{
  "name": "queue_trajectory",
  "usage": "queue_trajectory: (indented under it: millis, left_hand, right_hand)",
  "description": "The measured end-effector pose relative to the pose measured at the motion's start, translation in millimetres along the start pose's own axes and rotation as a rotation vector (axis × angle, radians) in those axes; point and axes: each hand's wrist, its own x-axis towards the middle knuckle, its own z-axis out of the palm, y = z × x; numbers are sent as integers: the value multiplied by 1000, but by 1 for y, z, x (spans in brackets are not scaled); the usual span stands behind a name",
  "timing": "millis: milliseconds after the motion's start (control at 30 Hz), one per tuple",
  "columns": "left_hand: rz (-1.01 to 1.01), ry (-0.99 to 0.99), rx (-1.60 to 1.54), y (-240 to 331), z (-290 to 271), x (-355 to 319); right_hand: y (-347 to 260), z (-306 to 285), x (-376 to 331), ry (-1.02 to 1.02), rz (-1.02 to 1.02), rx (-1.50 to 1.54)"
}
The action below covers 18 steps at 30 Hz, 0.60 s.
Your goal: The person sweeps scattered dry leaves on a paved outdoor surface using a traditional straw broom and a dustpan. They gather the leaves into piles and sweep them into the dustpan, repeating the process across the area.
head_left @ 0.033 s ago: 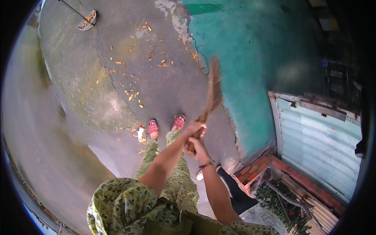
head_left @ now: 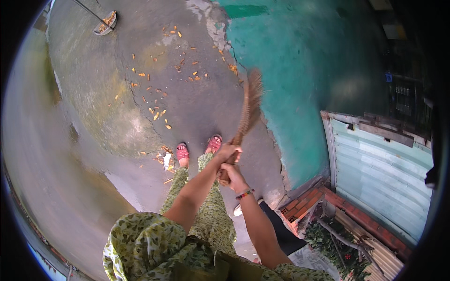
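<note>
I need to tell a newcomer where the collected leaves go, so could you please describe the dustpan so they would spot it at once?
Start from the grey concrete ground scattered with orange fallen leaves. Look to its far upper-left edge, well beyond the person's red sandals. There lies a pale, shallow long-handled dustpan, the only container there, already holding orange leaves.

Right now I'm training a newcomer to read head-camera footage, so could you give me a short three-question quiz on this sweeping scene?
1. True or false: both hands, left and right, grip the brown straw broom.
2. Which lies scattered on the grey concrete ground: A) orange leaves, B) glass shards, C) coins?
3. What colour is the painted wall beside the broom's bristles?

Key: 1 true; 2 A; 3 teal green.
</note>
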Motion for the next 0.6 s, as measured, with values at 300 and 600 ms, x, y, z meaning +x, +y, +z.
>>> queue_trajectory:
  millis: [300, 600]
  left_hand:
    - [427, 654, 311, 23, 6, -65]
    - [171, 97, 262, 6, 64, -60]
  right_hand:
    - [-35, 0, -47, -340, 233, -116]
    - [-35, -7, -86, -11, 87, 44]
